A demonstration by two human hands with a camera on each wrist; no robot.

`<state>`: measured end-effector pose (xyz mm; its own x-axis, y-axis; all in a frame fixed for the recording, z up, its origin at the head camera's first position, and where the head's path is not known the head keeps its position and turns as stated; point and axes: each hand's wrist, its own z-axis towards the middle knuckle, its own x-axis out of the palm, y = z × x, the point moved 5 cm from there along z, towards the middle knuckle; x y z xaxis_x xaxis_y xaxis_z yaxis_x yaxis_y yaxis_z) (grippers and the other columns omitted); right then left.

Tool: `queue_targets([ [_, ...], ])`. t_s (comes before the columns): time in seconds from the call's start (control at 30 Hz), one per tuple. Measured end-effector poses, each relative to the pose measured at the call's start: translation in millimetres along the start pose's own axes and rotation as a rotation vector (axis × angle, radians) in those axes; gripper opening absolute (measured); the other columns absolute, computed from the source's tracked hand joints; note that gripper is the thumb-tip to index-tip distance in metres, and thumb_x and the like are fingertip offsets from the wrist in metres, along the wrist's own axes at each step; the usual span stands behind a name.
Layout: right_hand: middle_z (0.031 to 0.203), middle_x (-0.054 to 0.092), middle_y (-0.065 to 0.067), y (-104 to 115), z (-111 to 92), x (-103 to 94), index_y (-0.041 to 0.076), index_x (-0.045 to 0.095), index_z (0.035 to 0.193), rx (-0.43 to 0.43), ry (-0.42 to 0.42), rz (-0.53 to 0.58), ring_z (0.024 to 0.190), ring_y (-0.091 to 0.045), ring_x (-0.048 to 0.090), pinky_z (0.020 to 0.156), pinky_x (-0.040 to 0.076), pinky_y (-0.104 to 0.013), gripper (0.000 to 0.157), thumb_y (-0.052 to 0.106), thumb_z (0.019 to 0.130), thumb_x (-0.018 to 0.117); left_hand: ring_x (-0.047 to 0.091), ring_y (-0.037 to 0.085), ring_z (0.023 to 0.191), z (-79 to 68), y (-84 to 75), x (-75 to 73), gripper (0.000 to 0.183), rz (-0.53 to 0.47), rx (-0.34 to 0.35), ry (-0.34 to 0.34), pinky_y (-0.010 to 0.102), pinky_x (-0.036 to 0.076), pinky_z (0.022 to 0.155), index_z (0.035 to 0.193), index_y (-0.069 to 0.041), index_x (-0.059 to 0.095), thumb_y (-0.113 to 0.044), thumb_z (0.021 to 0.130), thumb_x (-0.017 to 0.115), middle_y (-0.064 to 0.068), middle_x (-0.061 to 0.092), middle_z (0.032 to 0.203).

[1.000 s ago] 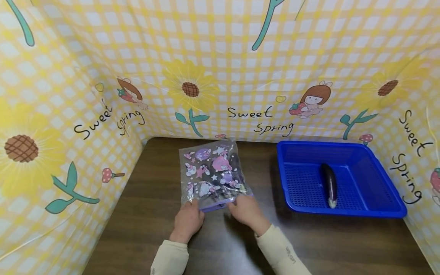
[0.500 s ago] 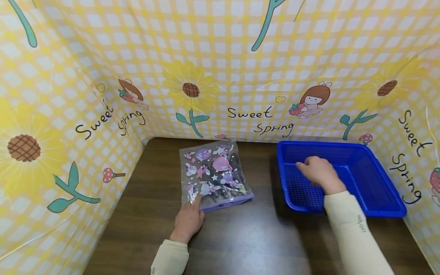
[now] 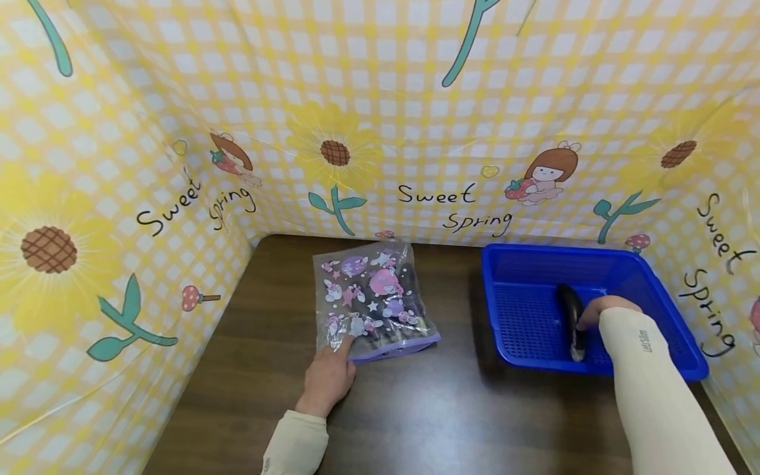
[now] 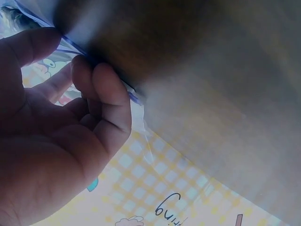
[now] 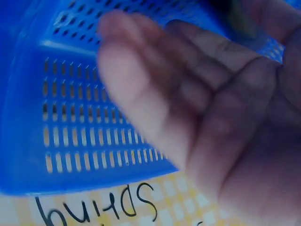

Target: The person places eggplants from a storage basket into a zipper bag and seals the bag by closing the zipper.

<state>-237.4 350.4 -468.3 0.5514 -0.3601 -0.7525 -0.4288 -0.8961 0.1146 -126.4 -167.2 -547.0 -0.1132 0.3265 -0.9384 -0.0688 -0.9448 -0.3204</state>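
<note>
At the near left corner of a clear printed zip bag, my left hand holds the purple-edged mouth, its index finger lying over the plastic. The left wrist view shows the thumb and curled fingers right at the purple strip. Dark shapes show through the bag. Inside the blue basket lies a dark purple eggplant. My right hand reaches in from the right, fingertips at the eggplant's side. Its fingers are stretched out and blurred in the right wrist view, with the dark eggplant beyond.
The basket has raised, slotted walls and stands at the right of the brown wooden table. A yellow checked cloth with flower prints encloses the back and both sides.
My right hand has left the bag's mouth, moved right over the basket and come down at the eggplant. The left hand has stayed at the bag; the bag lies as before.
</note>
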Motion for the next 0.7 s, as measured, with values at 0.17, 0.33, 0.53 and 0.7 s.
queue_targets([
  [0.17, 0.099, 0.051, -0.030, 15, -14, 3.3, -0.019, 0.047, 0.114, 0.088, -0.056, 0.105, 0.088, -0.038, 0.051, 0.077, 0.047, -0.047, 0.062, 0.027, 0.079, 0.070, 0.055, 0.033, 0.069, 1.1, 0.5, 1.8, 0.050, -0.005, -0.012, 0.017, 0.047, 0.042, 0.043, 0.129, -0.017, 0.054, -0.015, 0.079, 0.062, 0.019, 0.055, 0.077],
  [0.33, 0.094, 0.052, -0.027, 24, -19, 1.9, -0.017, 0.053, 0.107, 0.086, -0.063, 0.102, 0.082, -0.035, 0.053, 0.070, 0.048, -0.043, 0.050, 0.022, 0.079, 0.068, 0.055, 0.034, 0.072, 5.3, -3.8, 7.0, 0.050, -0.022, -0.006, 0.030, 0.048, 0.043, 0.045, 0.129, -0.017, 0.054, -0.016, 0.080, 0.061, 0.018, 0.056, 0.080],
  [0.53, 0.113, 0.049, -0.035, 42, -28, 16.1, -0.020, 0.048, 0.116, 0.105, -0.083, 0.152, 0.103, -0.041, 0.052, 0.090, 0.043, -0.049, 0.074, 0.033, 0.074, 0.079, 0.056, 0.034, 0.077, -2.0, 1.9, 7.1, 0.049, -0.035, -0.054, 0.066, 0.049, 0.043, 0.048, 0.128, -0.017, 0.055, -0.016, 0.079, 0.061, 0.018, 0.058, 0.086],
  [0.7, 0.105, 0.054, -0.030, 45, -24, 22.6, -0.017, 0.054, 0.109, 0.094, -0.099, 0.154, 0.095, -0.038, 0.055, 0.084, 0.046, -0.048, 0.067, 0.032, 0.072, 0.081, 0.056, 0.033, 0.076, 0.4, 3.2, 4.0, 0.049, -0.046, -0.032, 0.055, 0.049, 0.044, 0.049, 0.128, -0.017, 0.055, -0.016, 0.079, 0.061, 0.017, 0.057, 0.084],
])
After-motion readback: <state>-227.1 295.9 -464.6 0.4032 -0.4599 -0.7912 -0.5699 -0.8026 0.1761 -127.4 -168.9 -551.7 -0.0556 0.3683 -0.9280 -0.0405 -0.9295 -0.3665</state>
